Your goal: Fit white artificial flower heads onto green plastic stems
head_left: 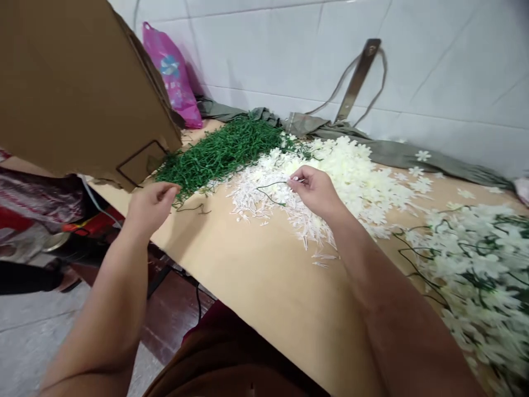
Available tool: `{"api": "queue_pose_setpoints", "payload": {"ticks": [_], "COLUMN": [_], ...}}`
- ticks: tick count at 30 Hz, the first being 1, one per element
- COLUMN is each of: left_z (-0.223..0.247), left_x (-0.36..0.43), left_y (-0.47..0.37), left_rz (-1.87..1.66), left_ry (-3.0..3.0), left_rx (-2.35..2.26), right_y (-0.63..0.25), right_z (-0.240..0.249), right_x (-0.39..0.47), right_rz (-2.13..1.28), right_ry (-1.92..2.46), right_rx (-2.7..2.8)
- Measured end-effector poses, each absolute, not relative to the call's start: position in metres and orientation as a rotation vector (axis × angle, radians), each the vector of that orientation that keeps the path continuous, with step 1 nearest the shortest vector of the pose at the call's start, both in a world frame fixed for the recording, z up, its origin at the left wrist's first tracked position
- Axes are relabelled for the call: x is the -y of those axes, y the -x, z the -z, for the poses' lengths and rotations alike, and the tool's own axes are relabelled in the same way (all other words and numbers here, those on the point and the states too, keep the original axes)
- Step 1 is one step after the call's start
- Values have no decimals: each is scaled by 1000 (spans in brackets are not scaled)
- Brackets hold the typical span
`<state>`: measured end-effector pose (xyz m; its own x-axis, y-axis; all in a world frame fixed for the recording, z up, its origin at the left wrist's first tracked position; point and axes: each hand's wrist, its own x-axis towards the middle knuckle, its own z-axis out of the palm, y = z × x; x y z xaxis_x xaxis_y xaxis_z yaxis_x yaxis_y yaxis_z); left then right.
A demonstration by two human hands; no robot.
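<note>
My right hand (314, 190) pinches a thin green artificial stem (270, 197) at one end, over the white flower pieces. A small white bit shows at its fingertips. My left hand (152, 208) is closed, thumb against fingers, beside the heap of green plastic stems (225, 151). Whatever it may hold is hidden. A thin dark stem (194, 208) is just right of it; whether it touches the fingers I cannot tell. White stamen-like pieces (258, 193) and loose cream flower petals (355, 171) lie heaped around my right hand.
A large cardboard box (78, 88) rises at the left. Flowers joined to green stems (483, 270) are piled at the right. A pink plastic bag (176, 82), grey-green cloth (397, 151) and a metal strip with cord (357, 80) stand along the tiled wall.
</note>
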<state>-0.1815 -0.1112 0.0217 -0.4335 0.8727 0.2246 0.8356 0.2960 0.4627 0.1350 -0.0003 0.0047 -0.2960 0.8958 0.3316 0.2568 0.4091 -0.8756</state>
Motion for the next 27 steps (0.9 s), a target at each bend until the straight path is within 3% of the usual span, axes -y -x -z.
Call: {"api": "queue_pose_setpoints", "payload": {"ticks": [3,9,27], "left_z": [-31,-20,17], "left_x": [81,35,22], "left_y": [122,6,-12], "left_rz": [-1157,-996,-1081], "left_ry": [-1763,-1754,-1393], "left_rx": [-1910,-1182,-1035], "right_y": [-141,-160,-173], "right_z": [-4,6,25], "right_x": [9,29,25], "right_rz": [-971,-1101,-1623], "right_ry": [1024,964,771], "right_rx": [1726,1445,1075]}}
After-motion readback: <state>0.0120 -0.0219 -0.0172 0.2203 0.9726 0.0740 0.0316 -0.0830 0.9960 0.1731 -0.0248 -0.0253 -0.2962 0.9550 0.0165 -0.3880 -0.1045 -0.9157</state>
